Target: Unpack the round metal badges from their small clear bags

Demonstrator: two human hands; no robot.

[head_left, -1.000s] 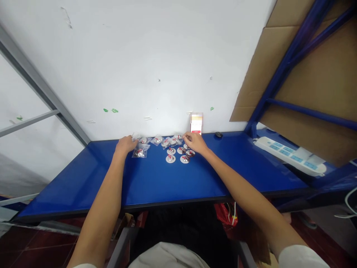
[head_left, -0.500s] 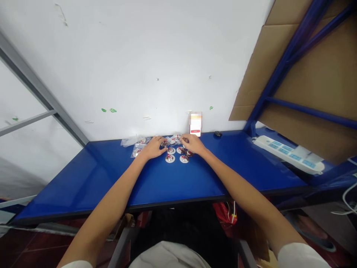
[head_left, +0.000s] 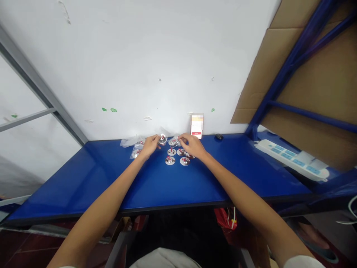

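Between the thumb and fingers of my left hand (head_left: 151, 145) is a silvery finger cymbal (head_left: 163, 140) with a red cord, tilted up off the table. My right hand (head_left: 192, 144) has its fingers pinched at the edge of a clear plastic bag (head_left: 174, 141), which has a cymbal and red cord inside. Several loose domed cymbals with red cords lie just below my hands, among them a front left one (head_left: 170, 160) and a front right one (head_left: 185, 161). My right hand partly covers another.
More bagged cymbals (head_left: 136, 152) lie left of my left hand, on the blue table (head_left: 178, 186). A phone (head_left: 196, 128) leans against the white wall. Further right are a black mouse (head_left: 219, 136) and a white power strip (head_left: 290, 158).
My left hand has lifted a cymbal and tilted it up; earlier it lay over the pile. My right hand has shifted slightly left onto the bag.
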